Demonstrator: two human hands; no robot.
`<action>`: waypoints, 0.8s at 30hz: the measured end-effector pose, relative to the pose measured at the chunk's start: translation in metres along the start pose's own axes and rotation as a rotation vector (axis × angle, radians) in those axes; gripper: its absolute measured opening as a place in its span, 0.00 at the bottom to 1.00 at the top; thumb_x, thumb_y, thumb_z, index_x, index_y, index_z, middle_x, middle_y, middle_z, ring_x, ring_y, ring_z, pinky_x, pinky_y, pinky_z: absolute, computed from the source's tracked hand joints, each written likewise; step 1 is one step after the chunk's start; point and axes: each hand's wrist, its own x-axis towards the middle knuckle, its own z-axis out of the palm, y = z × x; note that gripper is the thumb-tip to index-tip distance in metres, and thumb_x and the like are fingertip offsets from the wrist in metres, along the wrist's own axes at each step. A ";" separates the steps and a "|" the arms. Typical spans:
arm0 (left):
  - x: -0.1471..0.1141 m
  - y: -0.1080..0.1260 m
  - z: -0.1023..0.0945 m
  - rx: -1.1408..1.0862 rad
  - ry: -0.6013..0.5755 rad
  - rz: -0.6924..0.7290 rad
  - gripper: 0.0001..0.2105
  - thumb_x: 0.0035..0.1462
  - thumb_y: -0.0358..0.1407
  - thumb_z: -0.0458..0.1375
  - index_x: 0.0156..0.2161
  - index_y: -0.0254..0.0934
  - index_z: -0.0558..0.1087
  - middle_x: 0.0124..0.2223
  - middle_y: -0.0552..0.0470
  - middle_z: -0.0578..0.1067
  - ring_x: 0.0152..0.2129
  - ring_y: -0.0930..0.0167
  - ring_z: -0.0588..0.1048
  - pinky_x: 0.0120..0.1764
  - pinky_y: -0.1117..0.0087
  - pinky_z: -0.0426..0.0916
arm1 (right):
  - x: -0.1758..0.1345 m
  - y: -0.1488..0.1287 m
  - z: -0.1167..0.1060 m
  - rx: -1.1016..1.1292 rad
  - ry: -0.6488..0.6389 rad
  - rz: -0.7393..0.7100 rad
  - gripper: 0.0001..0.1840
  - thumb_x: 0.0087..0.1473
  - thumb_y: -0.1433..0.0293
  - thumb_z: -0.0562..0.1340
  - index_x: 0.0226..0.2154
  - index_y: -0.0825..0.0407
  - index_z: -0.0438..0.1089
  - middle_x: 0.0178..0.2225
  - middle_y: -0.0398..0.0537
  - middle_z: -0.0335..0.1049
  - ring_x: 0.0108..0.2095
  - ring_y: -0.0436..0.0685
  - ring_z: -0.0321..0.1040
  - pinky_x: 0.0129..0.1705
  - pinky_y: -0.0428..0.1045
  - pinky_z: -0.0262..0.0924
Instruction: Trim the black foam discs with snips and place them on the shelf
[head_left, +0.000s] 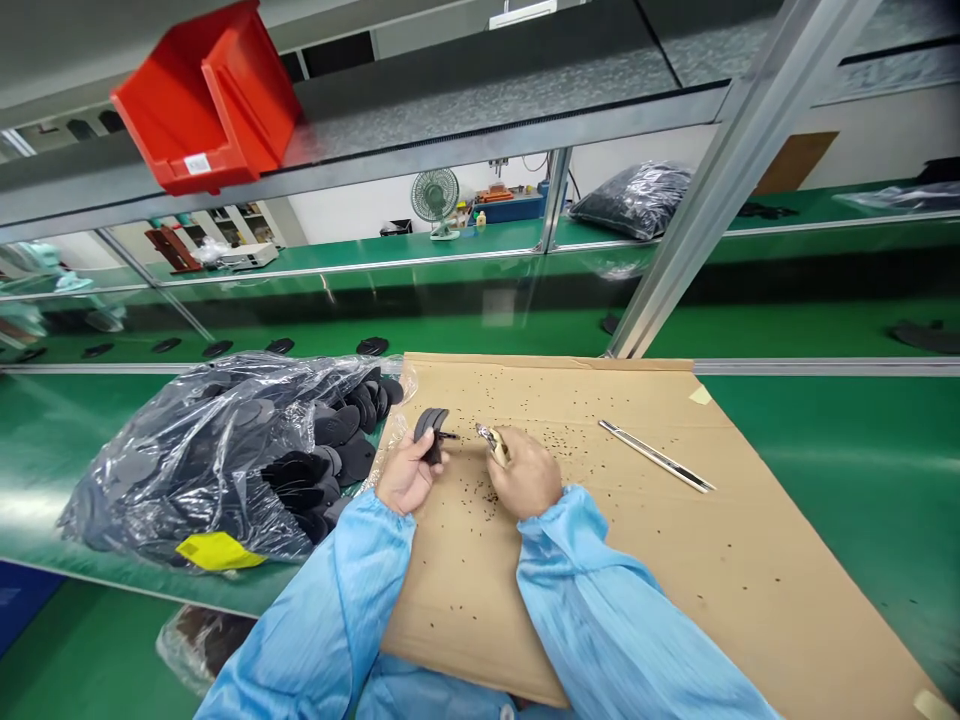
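Note:
Between the thumb and fingers of my left hand (409, 474) is a small stack of curved black plastic parts (430, 424), with a thin dark stub sticking out to the right. My right hand (528, 474) is closed round a pair of nippers (493, 443) with pale handles; their metal jaws point left toward the parts, a little apart from them. Under both hands lies a cardboard sheet (645, 560), strewn with tiny dark clippings around the nippers. To the left, an opened clear plastic bag (195, 470) spills many similar-looking flat black parts (337, 425).
A cutter knife (657, 456) lies on the cardboard to the right. A metal post (712, 210) rises behind the sheet. Overhead, a red bin (214, 110) sits on a shelf. Several black parts (280, 346) line the green belt at the back, and a yellow tag (219, 551) lies by the bag.

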 end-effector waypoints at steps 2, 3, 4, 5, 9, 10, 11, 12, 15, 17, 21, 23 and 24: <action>0.000 0.001 0.000 -0.053 -0.024 0.026 0.17 0.46 0.31 0.67 0.39 0.38 0.65 0.28 0.58 0.69 0.17 0.79 0.67 0.16 0.80 0.57 | 0.000 0.000 -0.001 0.015 -0.018 0.015 0.06 0.50 0.73 0.56 0.31 0.50 0.67 0.30 0.46 0.70 0.31 0.56 0.64 0.32 0.48 0.51; 0.000 0.001 0.000 -0.078 -0.034 0.040 0.16 0.46 0.31 0.67 0.38 0.38 0.66 0.28 0.58 0.69 0.17 0.79 0.66 0.17 0.80 0.59 | 0.000 -0.002 -0.001 0.024 -0.035 0.008 0.05 0.50 0.73 0.56 0.30 0.50 0.67 0.29 0.45 0.69 0.31 0.56 0.64 0.32 0.47 0.51; 0.000 0.002 0.000 -0.099 -0.043 0.049 0.15 0.46 0.31 0.67 0.37 0.37 0.67 0.29 0.58 0.70 0.19 0.79 0.68 0.19 0.79 0.62 | -0.001 -0.003 -0.001 0.036 -0.053 -0.001 0.05 0.49 0.73 0.56 0.30 0.50 0.67 0.29 0.45 0.69 0.31 0.55 0.64 0.32 0.47 0.51; 0.000 0.002 0.000 -0.110 -0.052 0.051 0.14 0.46 0.31 0.67 0.37 0.36 0.67 0.31 0.56 0.71 0.23 0.77 0.70 0.23 0.77 0.66 | -0.001 -0.005 -0.001 0.050 -0.073 -0.011 0.04 0.49 0.73 0.56 0.30 0.50 0.66 0.29 0.45 0.69 0.31 0.55 0.64 0.32 0.47 0.52; -0.002 0.004 0.000 -0.098 -0.074 0.032 0.15 0.45 0.30 0.67 0.39 0.36 0.69 0.38 0.50 0.73 0.33 0.70 0.73 0.31 0.72 0.70 | -0.003 -0.012 -0.001 0.119 -0.129 -0.026 0.05 0.49 0.73 0.57 0.31 0.50 0.67 0.30 0.44 0.69 0.32 0.54 0.64 0.32 0.47 0.52; -0.002 0.004 -0.002 -0.094 -0.062 0.028 0.16 0.45 0.30 0.67 0.40 0.36 0.69 0.37 0.51 0.73 0.31 0.72 0.73 0.28 0.75 0.69 | -0.003 -0.013 -0.001 0.133 -0.130 -0.022 0.05 0.49 0.73 0.57 0.31 0.50 0.67 0.29 0.44 0.69 0.32 0.54 0.64 0.32 0.46 0.52; -0.002 0.004 -0.003 -0.092 -0.047 0.024 0.17 0.44 0.29 0.68 0.40 0.37 0.69 0.35 0.52 0.73 0.28 0.75 0.72 0.24 0.78 0.66 | -0.003 -0.013 -0.001 0.143 -0.130 -0.020 0.05 0.48 0.73 0.57 0.30 0.50 0.67 0.29 0.44 0.69 0.31 0.54 0.64 0.32 0.46 0.52; -0.002 0.005 -0.004 -0.092 -0.034 0.017 0.17 0.44 0.29 0.68 0.40 0.37 0.69 0.33 0.54 0.72 0.25 0.77 0.70 0.20 0.81 0.62 | -0.004 -0.013 -0.001 0.152 -0.128 -0.020 0.05 0.48 0.74 0.57 0.30 0.50 0.67 0.29 0.44 0.69 0.32 0.54 0.64 0.33 0.46 0.53; -0.002 0.007 -0.004 -0.104 -0.043 -0.024 0.16 0.47 0.32 0.67 0.41 0.36 0.69 0.28 0.56 0.67 0.18 0.81 0.64 0.15 0.83 0.53 | -0.004 -0.014 -0.001 0.176 -0.147 -0.065 0.06 0.48 0.73 0.59 0.32 0.50 0.67 0.30 0.45 0.69 0.33 0.55 0.64 0.35 0.47 0.54; -0.003 0.008 -0.002 -0.111 -0.080 -0.059 0.13 0.49 0.33 0.65 0.40 0.35 0.69 0.27 0.57 0.65 0.16 0.82 0.60 0.14 0.83 0.51 | -0.005 -0.016 0.000 0.187 -0.182 -0.124 0.07 0.49 0.73 0.59 0.34 0.51 0.68 0.33 0.45 0.70 0.35 0.55 0.65 0.38 0.47 0.54; -0.006 0.007 0.002 -0.068 -0.109 -0.108 0.11 0.51 0.33 0.63 0.39 0.34 0.69 0.28 0.57 0.64 0.14 0.83 0.55 0.13 0.82 0.49 | -0.007 -0.020 0.001 0.127 -0.264 -0.221 0.05 0.52 0.70 0.59 0.34 0.51 0.68 0.33 0.46 0.69 0.35 0.55 0.64 0.38 0.47 0.53; -0.007 0.007 0.003 -0.042 -0.117 -0.119 0.11 0.51 0.33 0.63 0.39 0.34 0.69 0.28 0.56 0.64 0.14 0.83 0.55 0.13 0.82 0.49 | -0.007 -0.022 0.001 0.080 -0.285 -0.236 0.04 0.53 0.69 0.59 0.34 0.51 0.68 0.32 0.47 0.69 0.35 0.55 0.64 0.37 0.47 0.53; -0.008 0.006 0.003 -0.034 -0.127 -0.121 0.12 0.50 0.33 0.64 0.39 0.34 0.69 0.28 0.56 0.64 0.14 0.83 0.55 0.13 0.82 0.49 | -0.007 -0.023 0.000 0.061 -0.291 -0.239 0.04 0.53 0.68 0.59 0.34 0.51 0.68 0.32 0.47 0.68 0.34 0.55 0.64 0.37 0.47 0.53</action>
